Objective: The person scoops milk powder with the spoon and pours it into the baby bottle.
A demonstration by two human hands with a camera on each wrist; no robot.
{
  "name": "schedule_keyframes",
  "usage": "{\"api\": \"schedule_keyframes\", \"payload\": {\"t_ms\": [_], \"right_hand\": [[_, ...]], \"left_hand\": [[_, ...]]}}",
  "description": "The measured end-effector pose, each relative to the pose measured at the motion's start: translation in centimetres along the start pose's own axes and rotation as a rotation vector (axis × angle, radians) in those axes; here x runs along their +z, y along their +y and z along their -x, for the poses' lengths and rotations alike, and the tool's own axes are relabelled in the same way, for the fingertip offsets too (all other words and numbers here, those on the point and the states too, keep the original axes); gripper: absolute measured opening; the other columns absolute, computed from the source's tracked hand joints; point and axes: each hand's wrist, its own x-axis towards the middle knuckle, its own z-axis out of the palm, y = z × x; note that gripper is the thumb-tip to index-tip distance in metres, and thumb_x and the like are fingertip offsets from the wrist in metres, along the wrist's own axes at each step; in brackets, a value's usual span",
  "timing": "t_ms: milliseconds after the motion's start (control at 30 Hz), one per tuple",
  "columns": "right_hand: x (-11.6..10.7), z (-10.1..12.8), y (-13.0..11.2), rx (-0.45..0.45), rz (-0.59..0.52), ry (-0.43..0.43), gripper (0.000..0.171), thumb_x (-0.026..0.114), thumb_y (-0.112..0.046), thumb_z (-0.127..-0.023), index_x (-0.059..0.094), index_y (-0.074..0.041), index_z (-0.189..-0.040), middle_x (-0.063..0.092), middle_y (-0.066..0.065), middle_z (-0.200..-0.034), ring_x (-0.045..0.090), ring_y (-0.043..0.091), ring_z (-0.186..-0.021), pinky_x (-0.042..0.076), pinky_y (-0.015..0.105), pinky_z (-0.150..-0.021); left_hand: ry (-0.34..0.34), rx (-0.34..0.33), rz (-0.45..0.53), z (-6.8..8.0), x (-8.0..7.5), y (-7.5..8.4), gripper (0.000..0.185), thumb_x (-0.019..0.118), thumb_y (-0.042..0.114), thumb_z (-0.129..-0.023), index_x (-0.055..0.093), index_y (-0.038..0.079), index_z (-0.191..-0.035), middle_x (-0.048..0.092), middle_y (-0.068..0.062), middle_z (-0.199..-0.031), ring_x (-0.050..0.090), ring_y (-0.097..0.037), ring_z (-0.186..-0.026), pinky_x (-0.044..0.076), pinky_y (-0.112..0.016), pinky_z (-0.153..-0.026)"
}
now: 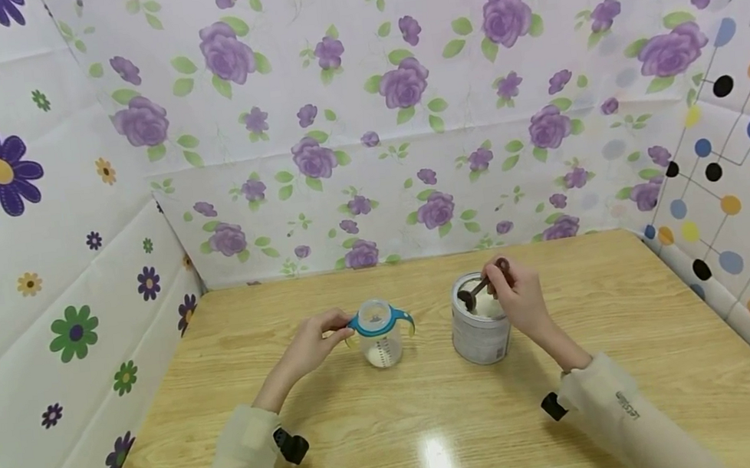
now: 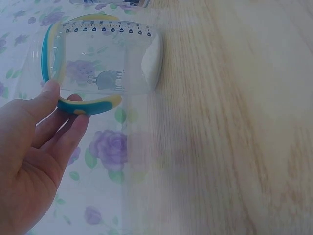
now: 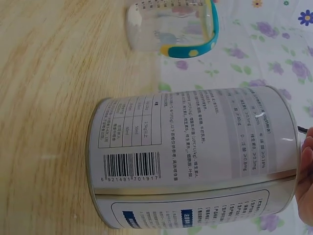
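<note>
A clear baby bottle [image 1: 381,347] with a blue collar and two handles stands uncapped on the table, some white powder at its bottom. My left hand [image 1: 314,341] pinches its left handle between thumb and fingers, as the left wrist view also shows at the blue-and-yellow handle [image 2: 93,106]. To the right stands an open milk powder can [image 1: 481,339], pale powder inside. Over its mouth my right hand [image 1: 519,296] grips a dark brown scoop [image 1: 481,287], whose bowl is inside the rim. In the right wrist view the can [image 3: 195,152] hides most of that hand.
Both things stand on a wooden table [image 1: 384,434], a short gap between them. Flowered cloth [image 1: 361,112] hangs behind the table, with patterned sheets at the left and right sides. A light glare lies near the table's front.
</note>
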Motion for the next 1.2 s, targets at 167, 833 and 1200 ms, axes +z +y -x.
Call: {"api": "schedule_keyframes", "payload": {"t_ms": [167, 833, 1200], "right_hand": [[-0.2, -0.1, -0.2, 0.148, -0.065, 0.0, 0.027, 0.045, 0.001, -0.099, 0.06, 0.011, -0.079, 0.055, 0.023, -0.06, 0.05, 0.028, -0.046, 0.043, 0.019, -0.042], [-1.3, -0.6, 4.2, 0.482, -0.359, 0.067, 0.034, 0.04, -0.015, -0.105, 0.058, 0.005, -0.084, 0.055, -0.004, -0.057, 0.048, 0.005, -0.045, 0.043, 0.017, -0.042], [-2.0, -0.8, 4.5, 0.54, -0.424, 0.109, 0.033, 0.04, -0.016, -0.104, 0.06, 0.0, -0.082, 0.055, -0.004, -0.056, 0.048, 0.006, -0.044, 0.043, 0.017, -0.041]], "left_hand": [[0.003, -0.001, 0.004, -0.1, 0.0, 0.1, 0.012, 0.063, 0.015, -0.094, 0.067, 0.015, -0.105, 0.071, -0.008, -0.109, 0.068, -0.025, -0.104, 0.056, -0.043, -0.09], [0.0, -0.029, 0.031, 0.0, 0.0, 0.0, 0.012, 0.063, 0.014, -0.094, 0.068, 0.017, -0.104, 0.071, -0.005, -0.109, 0.067, -0.025, -0.105, 0.056, -0.041, -0.09], [0.001, -0.026, 0.024, 0.0, 0.1, -0.1, 0.011, 0.063, 0.015, -0.094, 0.068, 0.018, -0.103, 0.071, -0.004, -0.108, 0.067, -0.025, -0.105, 0.057, -0.039, -0.088]]}}
